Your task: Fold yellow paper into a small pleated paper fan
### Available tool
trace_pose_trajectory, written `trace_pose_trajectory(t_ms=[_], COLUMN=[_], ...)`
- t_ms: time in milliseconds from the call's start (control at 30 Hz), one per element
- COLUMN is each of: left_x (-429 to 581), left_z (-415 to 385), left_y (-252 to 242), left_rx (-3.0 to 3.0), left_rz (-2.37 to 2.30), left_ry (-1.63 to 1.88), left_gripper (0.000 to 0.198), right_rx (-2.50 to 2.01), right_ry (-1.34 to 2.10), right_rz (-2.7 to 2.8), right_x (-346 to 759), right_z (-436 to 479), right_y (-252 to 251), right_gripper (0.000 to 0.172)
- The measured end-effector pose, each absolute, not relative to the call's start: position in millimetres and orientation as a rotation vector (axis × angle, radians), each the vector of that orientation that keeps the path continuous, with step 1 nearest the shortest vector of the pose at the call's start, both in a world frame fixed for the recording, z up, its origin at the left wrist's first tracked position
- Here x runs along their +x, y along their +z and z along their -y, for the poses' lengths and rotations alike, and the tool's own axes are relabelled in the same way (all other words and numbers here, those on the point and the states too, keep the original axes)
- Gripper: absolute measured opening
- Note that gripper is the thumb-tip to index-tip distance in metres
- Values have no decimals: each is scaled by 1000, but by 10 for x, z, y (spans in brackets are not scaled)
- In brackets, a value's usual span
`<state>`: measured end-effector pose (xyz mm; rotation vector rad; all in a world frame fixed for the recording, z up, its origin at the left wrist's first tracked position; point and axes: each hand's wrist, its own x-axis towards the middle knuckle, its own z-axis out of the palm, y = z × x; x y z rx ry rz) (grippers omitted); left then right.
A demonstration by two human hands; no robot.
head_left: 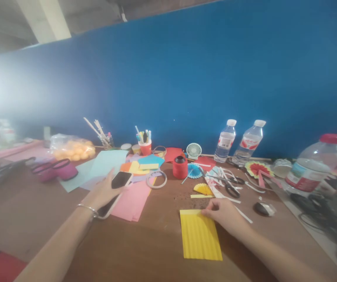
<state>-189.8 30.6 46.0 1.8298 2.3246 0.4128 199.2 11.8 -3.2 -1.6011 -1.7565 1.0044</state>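
My left hand is wrapped round a phone with a dark screen, held just above the brown table; a thin bracelet circles that wrist. My right hand rests on the table with its fingertips closed on the top right corner of a yellow pleated paper sheet, which lies flat in front of me. Pink paper sheets lie under and beside the phone. A small folded yellow fan and a yellow strip lie just beyond my right hand.
Black scissors, white paper strips, a red cup, a tape ring, coloured papers, a pen cup, a mini fan and two water bottles crowd the far side. A large bottle and cables sit at right.
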Motion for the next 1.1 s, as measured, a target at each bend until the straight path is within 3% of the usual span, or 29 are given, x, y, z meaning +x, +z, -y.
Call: trace_pose_trajectory(t_ms=[133, 200, 400, 867, 1000, 1100], left_x=[-2117, -2171, -2176, -2010, -2020, -1853], left_z=[-90, 114, 483, 217, 269, 430], left_y=[443, 369, 119, 197, 270, 422], left_rx=[1766, 2050, 2353, 2235, 2302, 2349], left_rz=[-2355, -2402, -2466, -2390, -2367, -2228], left_ry=[605, 673, 385, 316, 667, 935], left_gripper=[65, 55, 49, 44, 50, 43], right_rx=[-1595, -1586, -1594, -1556, -1569, -1554], right_ry=[1025, 1026, 1047, 1040, 1036, 1036], right_rz=[1759, 1764, 1776, 1784, 1791, 1786], right_x=[1995, 1997, 1985, 1990, 1987, 1977], right_z=[-111, -108, -102, -98, -100, -86], right_y=[-1, 7, 14, -5, 1, 11], right_gripper=[20, 21, 21, 21, 22, 21])
